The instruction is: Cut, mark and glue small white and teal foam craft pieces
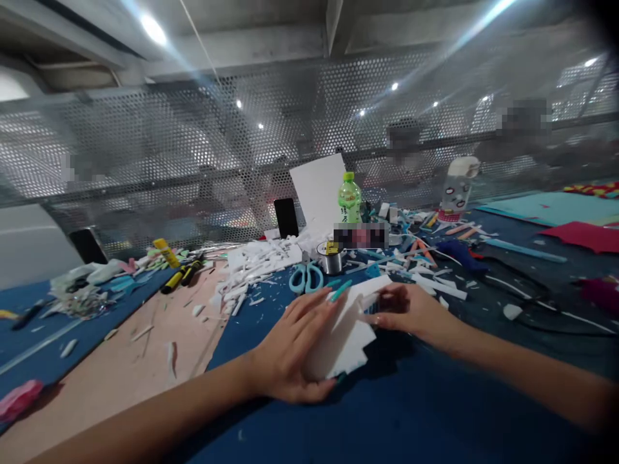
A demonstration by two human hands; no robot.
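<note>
My left hand (302, 341), with long teal nails, grips a white board piece (345, 345) that looks like foam or thick card. The board is tilted and has a stepped, notched edge on its right side. At the board's right face, my right hand (399, 306) is closed around a small white object with blue marks (371, 304), whose kind I cannot make out. Part of that object is hidden by the fingers. Just beyond my left hand lie light-blue scissors (306, 276) and a spool of wire (331, 260).
White scraps (261, 261) are strewn over the blue table (309, 432). Behind them stand a green-capped bottle (349, 200), a phone (286, 218), a white sheet (319, 193) and a tumbler (457, 187). A glue gun (461, 256) with a black cord lies at right; yellow-black markers (181, 277) lie left.
</note>
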